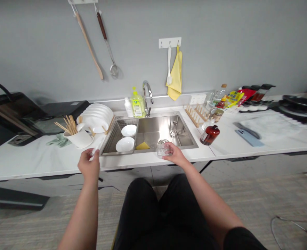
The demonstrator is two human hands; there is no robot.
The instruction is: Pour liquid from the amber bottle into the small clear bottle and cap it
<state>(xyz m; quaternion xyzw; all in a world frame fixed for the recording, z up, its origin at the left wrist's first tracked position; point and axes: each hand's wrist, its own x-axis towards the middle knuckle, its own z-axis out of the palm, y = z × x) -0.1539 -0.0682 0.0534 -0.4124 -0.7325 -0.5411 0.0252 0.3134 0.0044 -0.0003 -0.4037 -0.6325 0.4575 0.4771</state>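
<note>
My right hand point(176, 156) is wrapped round a clear glass jar point(163, 148) at the front edge of the steel sink point(166, 130). My left hand point(89, 165) is closed in a pinch on something small and pale near the counter's front edge, left of the sink; I cannot make out what it is. A metal drain rack point(114, 137) in the sink's left part holds two white bowls point(128, 131). A yellow sponge point(143, 146) lies in the basin beside the rack.
White plates point(97, 116) stand in a wooden rack, beside a white cup of chopsticks point(77, 137). Soap bottles point(137, 104) flank the faucet point(147, 97). A red jar point(210, 134), an empty wooden rack point(197, 114), condiments point(228, 99) and a phone point(248, 137) sit to the right.
</note>
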